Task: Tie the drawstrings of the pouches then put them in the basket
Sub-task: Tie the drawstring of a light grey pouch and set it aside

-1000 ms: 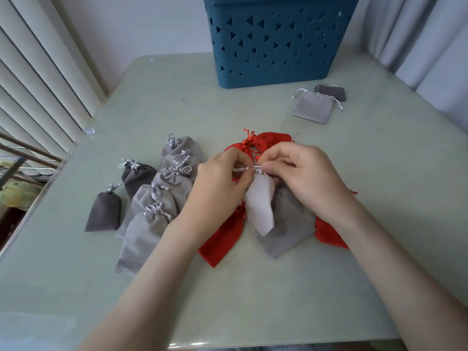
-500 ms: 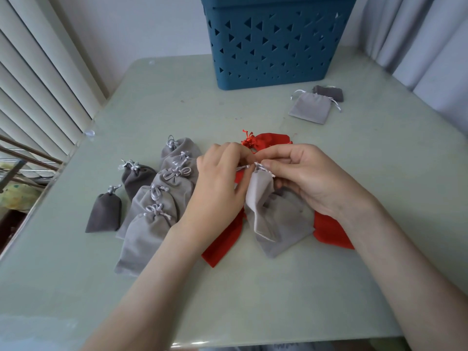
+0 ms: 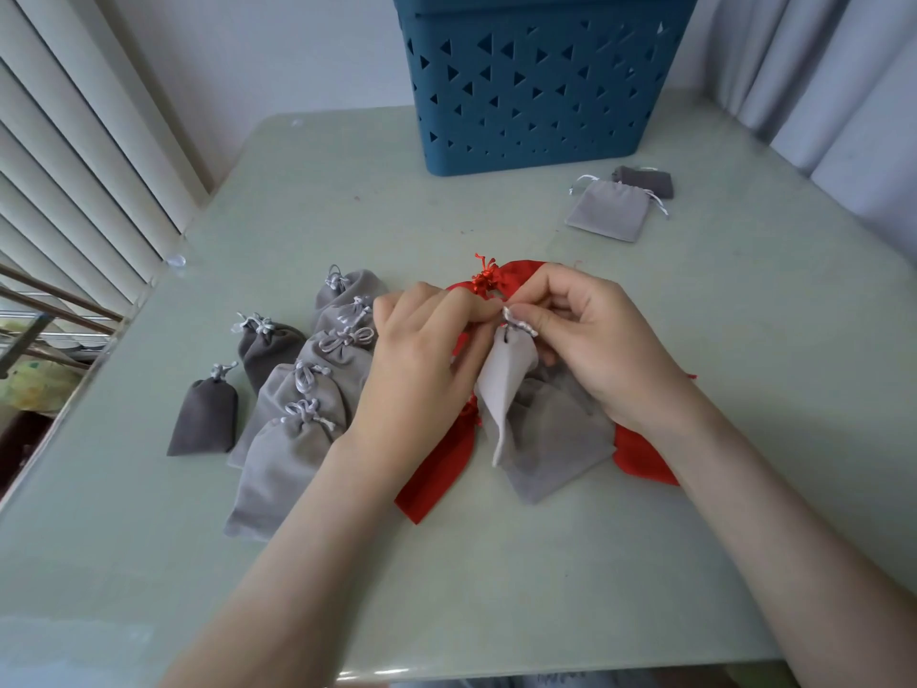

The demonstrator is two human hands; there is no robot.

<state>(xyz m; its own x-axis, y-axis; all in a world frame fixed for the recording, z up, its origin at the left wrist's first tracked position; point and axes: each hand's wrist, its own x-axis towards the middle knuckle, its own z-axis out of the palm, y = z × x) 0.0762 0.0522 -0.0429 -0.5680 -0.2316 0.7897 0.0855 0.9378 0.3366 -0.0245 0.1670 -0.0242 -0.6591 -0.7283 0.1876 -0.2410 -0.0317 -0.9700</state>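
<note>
Saw a dark grey pouch (image 3: 203, 419) far left on the table (image 3: 446, 588), neck tied shut. Saw a heap of tied grey pouches (image 3: 297, 404) just beside it, touching one another. Then met the left hand (image 3: 422, 360), fingers curled in, pinching the drawstring (image 3: 518, 326) at the neck of a pale grey pouch (image 3: 508, 379). Found that pouch between the two hands, neck up at the fingertips, long body hanging down toward the person, over red pouches (image 3: 436, 469) and a flat grey pouch (image 3: 556, 439). Could not tell if the knot was done; looked only half made. Saw the blue basket (image 3: 536, 91) straight behind, at the far side of the table, well apart from the hands. Met the right hand (image 3: 600, 350) next, fingers bent too, pinching the other side of the same string. Spotted two loose pouches (image 3: 609, 211) far right, near the basket, strings not tied. Judged the basket to lie ahead and a bit to the right, so nearer the right hand. Guessed the pouch would need a long reach forward and up over the high wall.
</note>
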